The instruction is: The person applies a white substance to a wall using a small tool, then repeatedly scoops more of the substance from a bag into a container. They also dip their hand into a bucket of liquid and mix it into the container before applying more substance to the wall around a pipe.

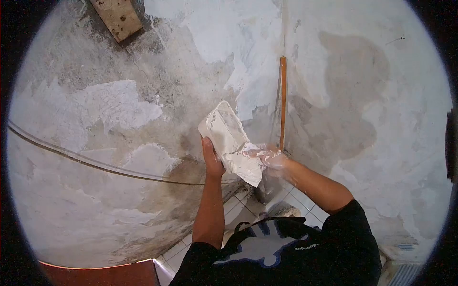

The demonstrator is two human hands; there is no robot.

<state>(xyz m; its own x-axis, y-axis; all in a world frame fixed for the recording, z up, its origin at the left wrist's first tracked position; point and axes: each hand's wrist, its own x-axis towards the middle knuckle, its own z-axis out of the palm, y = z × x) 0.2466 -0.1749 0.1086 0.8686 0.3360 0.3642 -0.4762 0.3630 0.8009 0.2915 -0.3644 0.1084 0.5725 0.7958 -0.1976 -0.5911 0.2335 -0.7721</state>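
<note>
A pale rectangular tub (220, 129), smeared with white putty, is tilted in front of the wall. My left hand (213, 159) grips its left side, thumb up along the edge. At the tub's lower right end is a flat, putty-coated piece (248, 170) with a straight edge, perhaps a scraper blade. My right hand (271, 158) is closed on this piece, its fingers caked in white putty. The thick coating hides any handle and where the piece meets the tub.
Patchy, partly coated walls (119, 105) meet at a corner ahead. A wooden strip (283, 100) stands upright there. A dark cable (95, 159) crosses the left wall. A wooden block (117, 20) is at upper left. White floor tiles (300, 198) and a reddish-brown panel (100, 276) lie below.
</note>
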